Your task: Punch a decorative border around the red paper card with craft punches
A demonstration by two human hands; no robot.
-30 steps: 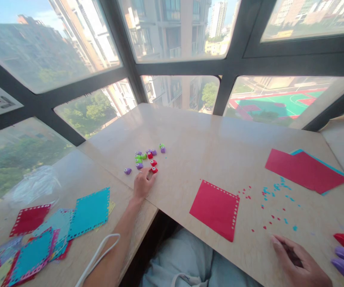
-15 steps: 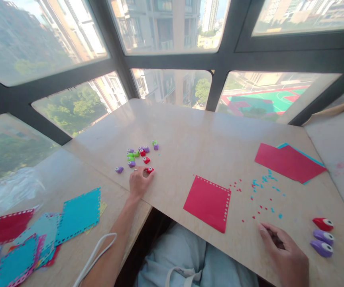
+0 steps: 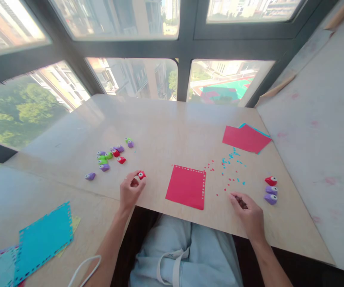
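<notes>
Left hand point(image 3: 130, 189) pinches a small red punch point(image 3: 142, 175) at centre frame, just left of the red sheet point(image 3: 186, 187). Right hand point(image 3: 248, 211) rests loosely curled on the desk point(image 3: 166, 123) (lower right), holding nothing I can see.

Bright daylight through windows point(image 3: 130, 75); glare on table point(image 3: 172, 119); wide-angle edge distortion; sharp focus.

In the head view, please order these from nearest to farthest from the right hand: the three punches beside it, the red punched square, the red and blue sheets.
From the right hand:
1. Three punches, just to its right.
2. Red punched square, to its left, at the table's near edge.
3. Red and blue sheets, farther back, toward the window.
</notes>
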